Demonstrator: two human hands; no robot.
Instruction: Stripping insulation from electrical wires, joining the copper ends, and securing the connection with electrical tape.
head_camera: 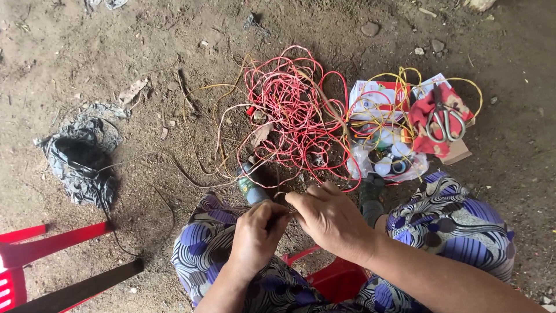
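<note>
Single view, head-mounted, looking steeply down and slightly forward from close above the seated person's lap. Both hands sit at lower centre, knees to either side. Dirt ground (116,46) fills the upper frame; no second view to overlap.

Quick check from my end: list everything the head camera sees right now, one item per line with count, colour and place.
wire tangle: one, red with yellow strands, dirt centre
scissors: one, grey handles, on red cloth, upper right
red cloth: one, patterned, upper right
cardboard boxes: about two, white and red, right of tangle
plastic bag of small round parts: one, clear, below boxes
crumpled dark plastic: one, grey-black, left
red plastic furniture: parts, bottom left
red stool: one, between knees
left hand: pinching thin wire
right hand: pinching the same wire
</note>
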